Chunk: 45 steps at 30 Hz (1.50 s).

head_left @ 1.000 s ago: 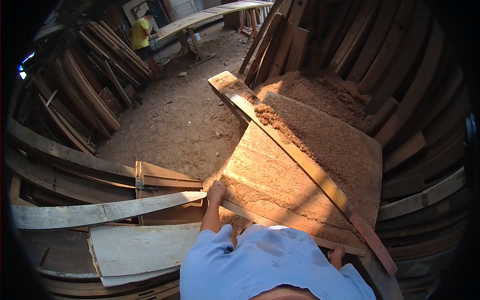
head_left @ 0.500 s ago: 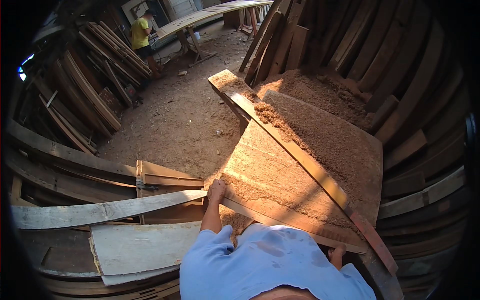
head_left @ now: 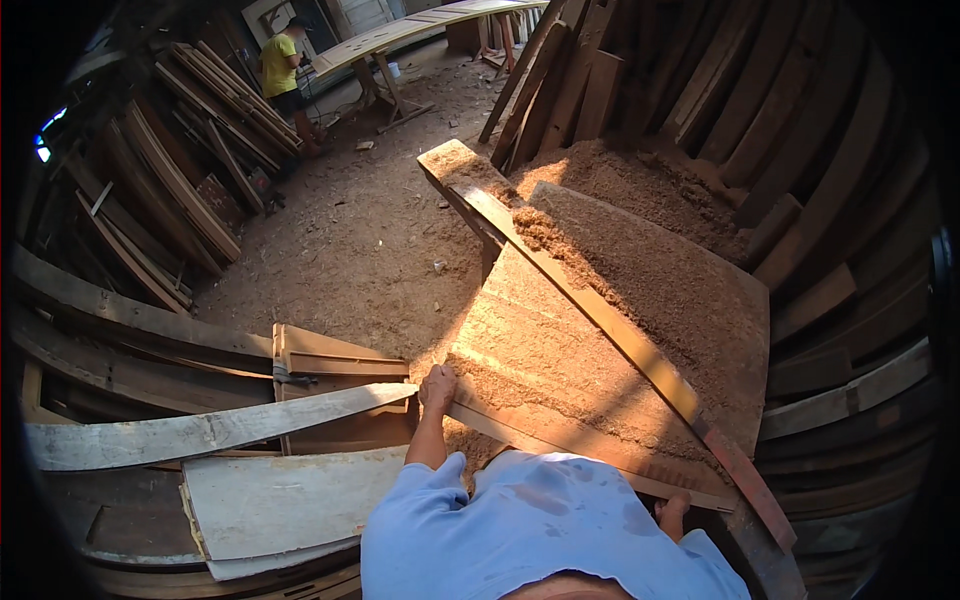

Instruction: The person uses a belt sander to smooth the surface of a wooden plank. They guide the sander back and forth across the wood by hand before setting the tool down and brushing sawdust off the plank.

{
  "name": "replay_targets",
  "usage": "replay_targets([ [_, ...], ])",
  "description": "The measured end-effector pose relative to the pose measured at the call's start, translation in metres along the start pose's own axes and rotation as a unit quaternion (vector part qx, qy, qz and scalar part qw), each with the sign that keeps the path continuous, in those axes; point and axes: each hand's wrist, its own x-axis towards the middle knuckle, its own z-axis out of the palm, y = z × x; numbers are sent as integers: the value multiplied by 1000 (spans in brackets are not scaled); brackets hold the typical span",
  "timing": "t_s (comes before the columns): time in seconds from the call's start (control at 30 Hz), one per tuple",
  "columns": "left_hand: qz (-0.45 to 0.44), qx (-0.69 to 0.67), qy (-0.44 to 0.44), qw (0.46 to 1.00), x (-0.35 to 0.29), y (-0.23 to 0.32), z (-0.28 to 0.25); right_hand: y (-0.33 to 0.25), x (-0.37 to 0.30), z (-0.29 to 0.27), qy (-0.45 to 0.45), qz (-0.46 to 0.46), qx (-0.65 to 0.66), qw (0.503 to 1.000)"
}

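Right hand [head_left: 673, 508] at the near edge of a wide panel [head_left: 560, 442], close to its near right corner; fingers partly hidden, cannot tell whether they pinch. Left hand [head_left: 438, 388] closed over the panel's near left corner, fingers curled. Panel lies in front of the blue shirt [head_left: 540, 520], its top coated in sawdust [head_left: 560, 340]; near edge mostly bare. Long plank [head_left: 640, 355] runs diagonally over it, from beyond the far left corner to the near right corner; red stretch at the near end. Left of the left hand, tip close by: pale narrow board [head_left: 220, 428]. Beyond the far edge, a sawdust heap [head_left: 630, 190] below leaning timbers [head_left: 597, 95]. Farthest: co-worker in yellow top [head_left: 279, 68] beside a long table [head_left: 400, 35].
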Motion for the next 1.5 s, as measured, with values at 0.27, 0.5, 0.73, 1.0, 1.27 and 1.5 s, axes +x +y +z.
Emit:
replay_targets([
  [0.27, -50, -14, -17, 998, -15, 31, -19, -1, 8, -6, 29, 14, -2, 999],
  [0.5, -45, 1, -15, 999, -12, 19, -26, 2, 3, 3, 25, 19, -8, 999],
  [0.73, -39, 1, -24, 999, -16, 27, -32, 6, 1, 2, 31, 11, -3, 999],
  [1.0, -5, 33, -26, 999, -14, 6, -31, 5, 6, -4, -5, 8, -10, 1000],
  [1.27, -7, 43, -3, 999, -58, 21, -33, 11, 21, -16, -58, 35, -44, 997],
  [1.5, -5, 37, -16, 999, -94, 13, -34, 8, 33, -23, -97, 23, -78, 992],
])
